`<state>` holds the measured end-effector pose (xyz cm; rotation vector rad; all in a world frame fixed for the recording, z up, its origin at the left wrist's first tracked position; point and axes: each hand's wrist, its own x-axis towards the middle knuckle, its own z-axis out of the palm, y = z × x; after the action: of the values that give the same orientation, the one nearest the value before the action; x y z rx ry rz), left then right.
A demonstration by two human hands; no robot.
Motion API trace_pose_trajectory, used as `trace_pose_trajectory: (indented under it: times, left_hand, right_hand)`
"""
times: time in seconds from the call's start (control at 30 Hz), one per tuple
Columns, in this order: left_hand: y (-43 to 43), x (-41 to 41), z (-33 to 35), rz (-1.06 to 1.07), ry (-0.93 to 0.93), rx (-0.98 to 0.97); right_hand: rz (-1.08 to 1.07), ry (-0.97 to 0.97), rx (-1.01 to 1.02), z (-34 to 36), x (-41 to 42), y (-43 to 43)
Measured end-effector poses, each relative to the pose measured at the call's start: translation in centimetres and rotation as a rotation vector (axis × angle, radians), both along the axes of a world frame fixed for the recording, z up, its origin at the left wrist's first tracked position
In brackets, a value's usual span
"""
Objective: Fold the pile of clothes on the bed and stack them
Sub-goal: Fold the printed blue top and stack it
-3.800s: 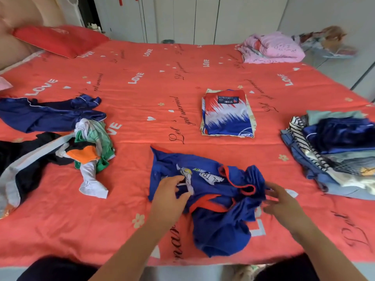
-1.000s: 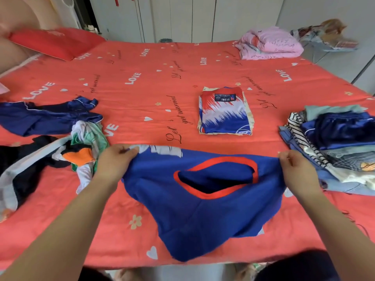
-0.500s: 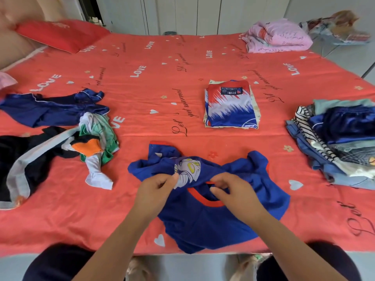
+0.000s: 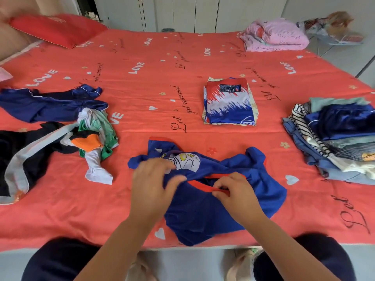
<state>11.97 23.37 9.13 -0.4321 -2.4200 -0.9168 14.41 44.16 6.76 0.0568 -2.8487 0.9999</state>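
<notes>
The blue shirt point(image 4: 203, 216) lies crumpled on the near edge of the bed point(image 4: 142, 88), directly under both hands. Its width runs side to side, from one hand to the other. Its body spreads from the grip towards the person, and the printed chest and sleeves are bunched just beyond the fingers.

The red neck trim point(image 4: 221, 176) sits between the hands, nearer the right hand point(image 4: 237, 193), which pinches it with curled fingers. The left hand point(image 4: 152, 179) rests on the cloth at the collar's other end, palm down. It is too blurred to tell whether it holds the cloth.

To spread the shirt flat, the hands would likely need to draw apart along that line. The folded stack point(image 4: 228, 102) lies beyond the right hand, and unfolded clothes point(image 4: 91, 134) lie out past the left.
</notes>
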Motion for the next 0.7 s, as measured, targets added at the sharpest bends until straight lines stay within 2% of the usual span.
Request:
trace_pose_trajectory:
  times: [0.07, 0.13, 0.17, 0.33, 0.43, 0.53, 0.63, 0.7]
  left_hand:
    - [1.5, 0.8, -0.3, -0.15, -0.181, -0.151]
    - [3.2, 1.5, -1.0, -0.172, -0.376, -0.319]
    - [4.0, 1.5, -1.5, -0.159, -0.396, -0.328]
    - [4.8, 1.0, -0.8, -0.061, -0.571, 0.216]
    - [3.4, 0.6, 1.8, -0.068, -0.713, 0.53]
    - [2.3, 0.0, 4.1, -0.069, -0.784, 0.774]
    - [3.5, 0.3, 6.3, -0.123, -0.821, 0.888]
    - [5.1, 1.0, 7.4, -0.189, -0.887, 0.901]
  right_hand:
    - [-0.019, 0.042, -0.064, 0.7, 0.1, -0.3]
    - [-0.035, 0.09, -0.131, 1.4, 0.0, -0.8]
    - [-0.04, 0.096, -0.163, 1.7, -0.1, -1.0]
    - [-0.021, 0.132, -0.156, 2.3, 0.7, -0.7]
    - [-0.164, 0.127, -0.142, 2.4, 1.1, 1.6]
    - [-0.265, 0.031, -0.31, 3.6, 2.1, 2.9]
    - [-0.056, -0.159, -0.617, 6.0, 3.2, 1.0]
    - [0.026, -0.251, -0.724, 7.1, 3.4, 0.0]
